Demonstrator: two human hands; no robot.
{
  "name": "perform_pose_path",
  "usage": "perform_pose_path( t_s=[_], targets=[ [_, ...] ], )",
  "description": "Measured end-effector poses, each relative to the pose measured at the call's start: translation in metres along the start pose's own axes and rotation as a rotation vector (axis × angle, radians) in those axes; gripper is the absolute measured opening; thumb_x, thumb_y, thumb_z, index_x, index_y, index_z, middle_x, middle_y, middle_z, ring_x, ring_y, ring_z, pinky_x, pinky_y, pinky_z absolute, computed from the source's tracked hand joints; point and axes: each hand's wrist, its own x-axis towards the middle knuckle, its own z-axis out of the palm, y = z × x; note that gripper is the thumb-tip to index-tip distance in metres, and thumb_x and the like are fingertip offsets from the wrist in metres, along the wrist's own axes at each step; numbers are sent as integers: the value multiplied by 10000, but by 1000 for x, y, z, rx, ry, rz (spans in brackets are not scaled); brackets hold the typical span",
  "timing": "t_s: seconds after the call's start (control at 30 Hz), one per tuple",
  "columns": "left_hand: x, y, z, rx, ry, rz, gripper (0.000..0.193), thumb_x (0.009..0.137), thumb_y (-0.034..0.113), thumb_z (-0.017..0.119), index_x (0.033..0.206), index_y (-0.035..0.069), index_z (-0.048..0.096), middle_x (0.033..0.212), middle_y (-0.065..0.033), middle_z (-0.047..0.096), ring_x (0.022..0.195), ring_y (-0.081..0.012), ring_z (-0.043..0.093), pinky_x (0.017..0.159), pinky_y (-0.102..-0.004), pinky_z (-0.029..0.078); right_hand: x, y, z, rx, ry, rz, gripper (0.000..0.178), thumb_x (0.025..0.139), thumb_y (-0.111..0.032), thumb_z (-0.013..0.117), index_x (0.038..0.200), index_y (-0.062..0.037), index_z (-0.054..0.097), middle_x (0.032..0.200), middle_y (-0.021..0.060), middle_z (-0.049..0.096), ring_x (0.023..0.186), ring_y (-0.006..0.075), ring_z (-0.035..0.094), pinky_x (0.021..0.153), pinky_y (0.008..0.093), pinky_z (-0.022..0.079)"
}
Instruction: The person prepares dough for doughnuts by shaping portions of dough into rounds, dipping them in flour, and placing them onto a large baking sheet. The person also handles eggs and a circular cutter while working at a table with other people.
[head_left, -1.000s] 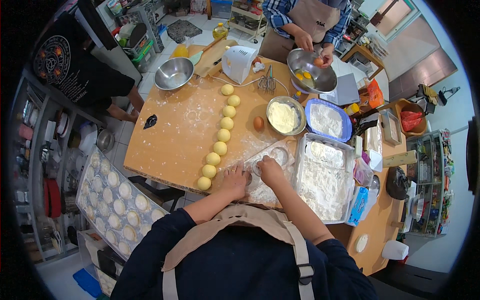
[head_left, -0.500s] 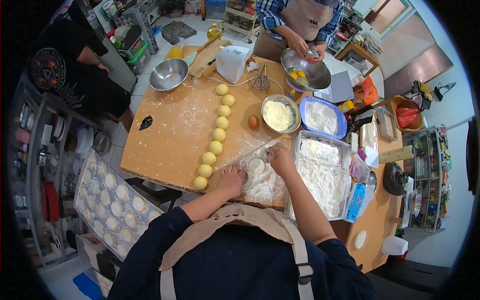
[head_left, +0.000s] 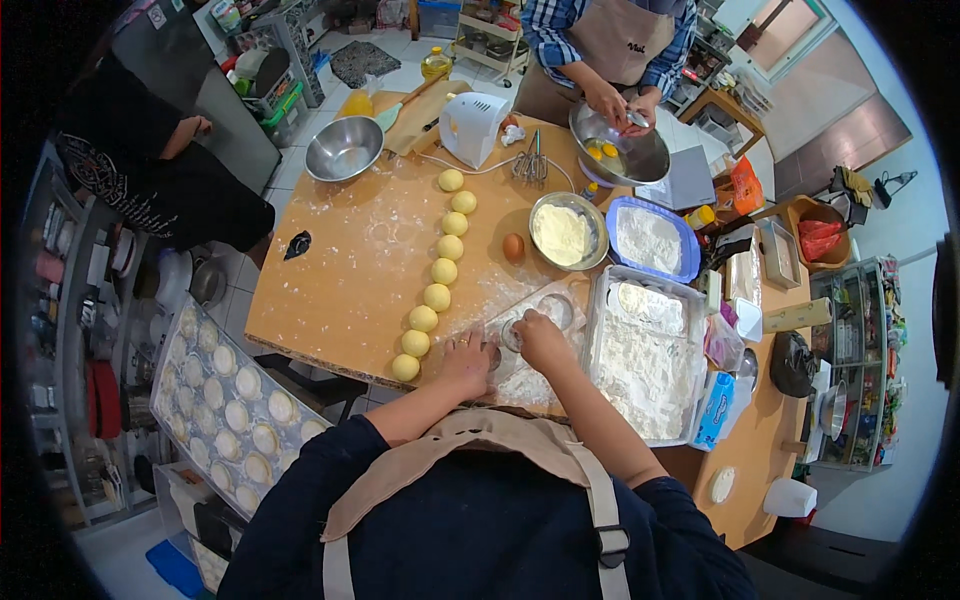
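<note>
A floured board [head_left: 535, 375] lies at the table's near edge in front of me. On its left side rests my left hand [head_left: 462, 365], fingers spread and pointing away from me, with the thumb beside a small round-edged thing [head_left: 492, 354]. My right hand [head_left: 543, 342] is closed, knuckles up, on a small round-rimmed clear piece [head_left: 511, 336], mostly covered by the fingers. Just beyond that hand a pale ring-shaped outline [head_left: 557, 311] shows on the board; I cannot tell what it is. Several yellow dough balls [head_left: 437, 297] run in a line away from my left hand.
A flour tray [head_left: 640, 380] stands right of the board. Beyond are a bowl of pale yellow mixture [head_left: 563, 232], a brown egg [head_left: 513, 247] and a blue flour tub [head_left: 650, 238]. A co-worker's hands [head_left: 622, 110] are over a metal bowl. Dough rounds cover a tray [head_left: 235, 415] at left.
My right hand has moved left and nearer to me, with its fingers now low over the board. My left hand has hardly moved. The ring outline now shows further right.
</note>
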Motion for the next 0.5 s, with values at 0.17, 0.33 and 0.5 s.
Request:
perform_pose_path(
  t_s=[0.17, 0.33, 0.5],
  targets=[
    [1, 0, 3, -5, 21, 16, 989, 653, 419, 801, 1448, 88, 314, 1487, -235, 247, 1347, -386, 307, 1061, -525, 286, 1, 2, 7, -32, -7, -1, 173, 724, 6, 569, 856, -33, 673, 933, 187, 582, 903, 368, 597, 776, 432, 500],
    [1, 0, 2, -31, -14, -3, 1018, 647, 410, 812, 1463, 114, 280, 1482, -204, 254, 1362, -361, 280, 1053, -551, 275, -15, 14, -15, 59, 154, 58, 176, 736, -31, 605, 889, -40, 693, 935, 174, 601, 891, 349, 601, 780, 421, 494],
    [0, 2, 1, -37, -3, -13, 1019, 639, 414, 808, 1453, 106, 278, 1496, -219, 226, 1373, -368, 263, 1051, -575, 268, -76, 75, -62, 129, 488, 322, 186, 731, -29, 614, 901, -42, 689, 901, 174, 607, 875, 355, 597, 779, 418, 483]
  ],
)
